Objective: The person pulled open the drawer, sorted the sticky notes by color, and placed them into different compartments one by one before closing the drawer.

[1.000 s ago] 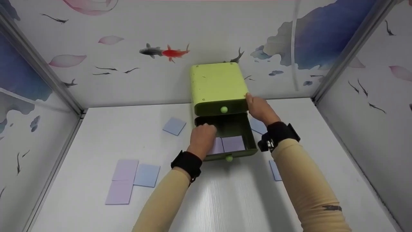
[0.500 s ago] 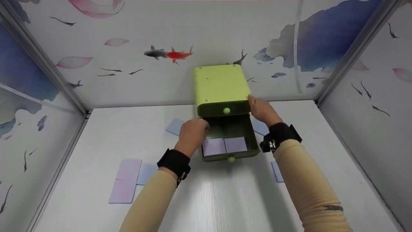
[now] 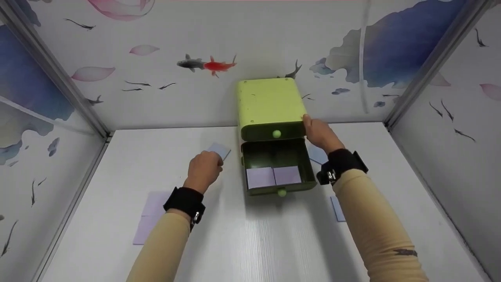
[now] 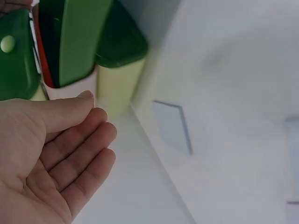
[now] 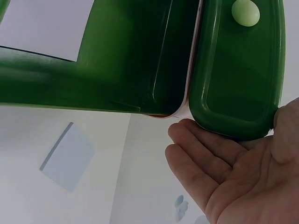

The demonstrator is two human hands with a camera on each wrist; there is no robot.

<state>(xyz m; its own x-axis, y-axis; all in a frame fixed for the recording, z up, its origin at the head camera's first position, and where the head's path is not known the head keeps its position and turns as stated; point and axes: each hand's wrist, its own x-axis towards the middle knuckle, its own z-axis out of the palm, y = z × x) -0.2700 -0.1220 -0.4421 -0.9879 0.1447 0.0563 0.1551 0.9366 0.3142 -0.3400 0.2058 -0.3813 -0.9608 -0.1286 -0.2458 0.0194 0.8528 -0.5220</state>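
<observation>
The left hand hangs above the white table, fingers loosely bent and holding nothing. In the head view it overlaps a thin light-blue square tile; the left wrist view shows the two apart. For such flat pieces, pinching an edge seems surer than pressing the face. To the right, the dark-green pulled-out lower drawer holds two lavender square tiles side by side at its near end; keeping the wrist clear of the drawer wall should leave them undisturbed. Farther right, the right hand lightly holds the near right corner of the lime-green box-shaped cabinet, thumb over the top and slightly bent fingers along the side, a sensible brace against shifting.

At the left, the left sleeve covers part of two more lavender tiles. A blue piece, cut off at the right border of the left wrist view, is probably a tile hidden behind that arm in the head view. The drawer's far end is dark. The right hand partly hides another light-blue tile, and the right sleeve cuts off a nearer blue tile. How hard the right fingers press cannot be told.
</observation>
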